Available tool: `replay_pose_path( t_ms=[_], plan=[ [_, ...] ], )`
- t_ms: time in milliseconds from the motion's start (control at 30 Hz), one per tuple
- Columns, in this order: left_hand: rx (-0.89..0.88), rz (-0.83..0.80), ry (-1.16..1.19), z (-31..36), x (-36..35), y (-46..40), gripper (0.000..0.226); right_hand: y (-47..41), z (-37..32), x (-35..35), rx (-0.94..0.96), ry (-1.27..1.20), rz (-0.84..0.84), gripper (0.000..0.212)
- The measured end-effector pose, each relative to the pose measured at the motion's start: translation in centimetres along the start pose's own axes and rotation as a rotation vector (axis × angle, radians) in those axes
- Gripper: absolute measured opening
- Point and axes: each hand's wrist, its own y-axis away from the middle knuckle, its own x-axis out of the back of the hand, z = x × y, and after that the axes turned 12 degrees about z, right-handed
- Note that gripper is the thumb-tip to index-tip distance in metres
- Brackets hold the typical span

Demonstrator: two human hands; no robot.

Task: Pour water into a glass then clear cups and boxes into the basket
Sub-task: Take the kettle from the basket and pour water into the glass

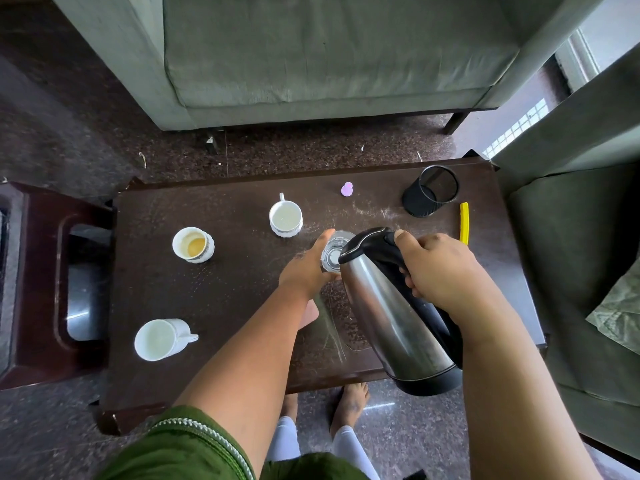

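1. Glass: clear, upright on the dark table, centre-right. My left hand wraps it from the left side, fingers curled round the wall, one fingertip showing at the far rim. Water level inside: can't tell.

2. Kettle: steel body, black lid & handle, tilted w/ spout end over the glass rim, base lifted toward me, off the table. My right hand is clamped on the black handle, fingers curled round it, thumb up near the lid. No stream visible from this angle.

3. Cup A: white, upright, beyond-left of the glass, handle pointing away. Pale inside.

4. Cup B: white, patterned base, upright, left of centre, brownish residue inside.

5. Mug: white, near-left part of table, leaning toward me w/ its mouth in full view, handle to the right.

6. Mesh holder: black, cylindrical, far-right corner of table, well apart from the glass.

7. Yellow strip: just right of the holder, near table's right edge.

8. Purple item: small, at far edge; too small to ID.

9. Surroundings: grey-green sofa beyond the table, another seat at right, dark side table at left.
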Motion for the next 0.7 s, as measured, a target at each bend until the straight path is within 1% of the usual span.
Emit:
replay_pose_path(
  t_ms=[700],
  plan=[
    [0.016, 0.004, -0.001, -0.43, -0.36, -0.37, 0.087, -0.28, 0.29, 0.54, 0.003, -0.01, 0.025, 0.061]
  ],
)
